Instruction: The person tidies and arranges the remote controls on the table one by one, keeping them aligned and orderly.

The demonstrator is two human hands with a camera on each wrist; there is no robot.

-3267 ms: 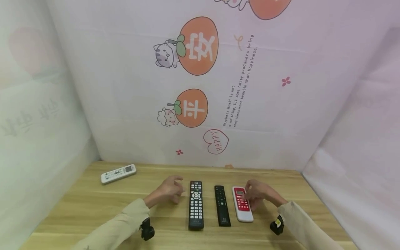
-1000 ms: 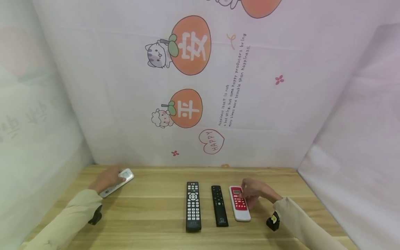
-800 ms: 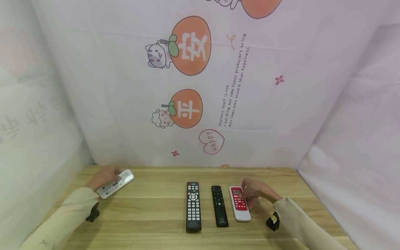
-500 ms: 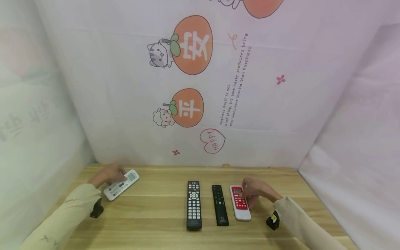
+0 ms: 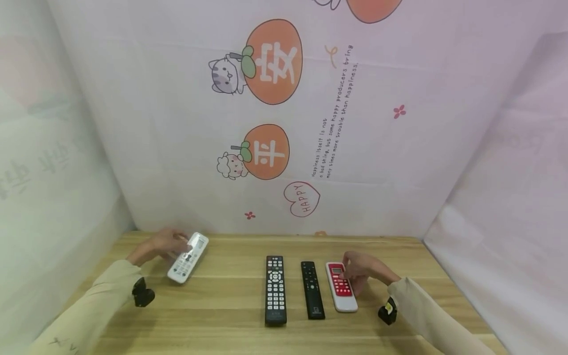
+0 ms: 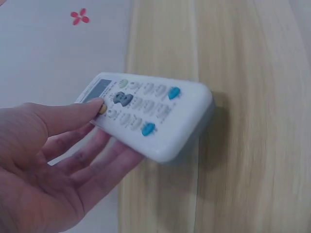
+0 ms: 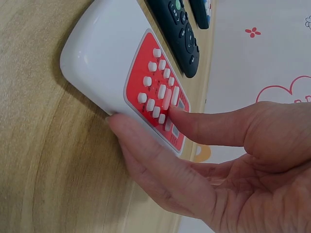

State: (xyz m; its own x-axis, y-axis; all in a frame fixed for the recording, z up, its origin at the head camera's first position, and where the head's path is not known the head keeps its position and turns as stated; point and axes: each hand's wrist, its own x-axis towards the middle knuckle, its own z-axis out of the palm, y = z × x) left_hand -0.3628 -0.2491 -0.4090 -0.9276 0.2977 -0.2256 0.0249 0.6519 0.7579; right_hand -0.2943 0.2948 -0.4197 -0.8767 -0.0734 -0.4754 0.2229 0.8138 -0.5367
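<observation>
My left hand (image 5: 165,242) holds a white remote control (image 5: 185,265) near the table's back left. In the left wrist view the thumb lies over the buttons of the white remote (image 6: 177,124) and the fingers reach under it, with its near end raised off the wood. My right hand (image 5: 366,267) holds a red-and-white remote (image 5: 346,303) that lies at the right of the row. The right wrist view has the thumb (image 7: 209,128) on its red keypad and the other fingers along its side edge. Parts of both remotes are covered by the hands.
Between the hands lie a large black remote with white buttons (image 5: 276,291) and a slimmer black remote (image 5: 313,291), both pointing away from me. They rest on a wooden table (image 5: 222,296). Printed white cloth (image 5: 177,123) rises behind the table and at both sides.
My left hand has moved left from beside the large black remote, taken hold of the white remote, shifted it rightward and turned it more lengthwise. The right hand stays on the red-and-white remote.
</observation>
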